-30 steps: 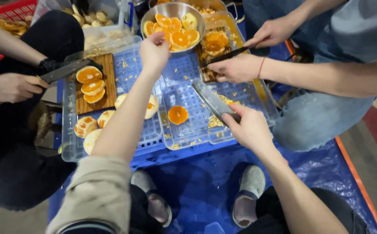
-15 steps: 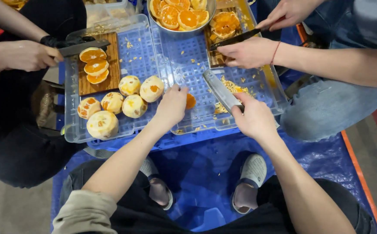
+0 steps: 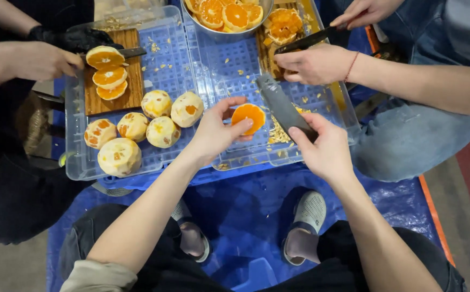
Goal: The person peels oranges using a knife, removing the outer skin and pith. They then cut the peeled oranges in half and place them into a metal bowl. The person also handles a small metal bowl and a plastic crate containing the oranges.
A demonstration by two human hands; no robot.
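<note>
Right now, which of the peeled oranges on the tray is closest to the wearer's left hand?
The peeled orange at the right end of the cluster, just left of the left hand; the other five lie farther left on the clear tray.

A single camera sits on the person's head and looks steeply down, almost straight over the lap and feet. It faces forward toward twelve o'clock, where a clear plastic crate (image 3: 78,157) lies across the upper half of the frame. The view is close: the left hand (image 3: 213,132) and right hand (image 3: 324,148) reach in from six o'clock and sit near the centre. Co-workers' arms enter at nine and two o'clock. A blue tarp (image 3: 246,216) fills the lower part. No second view shares this scene.
</note>
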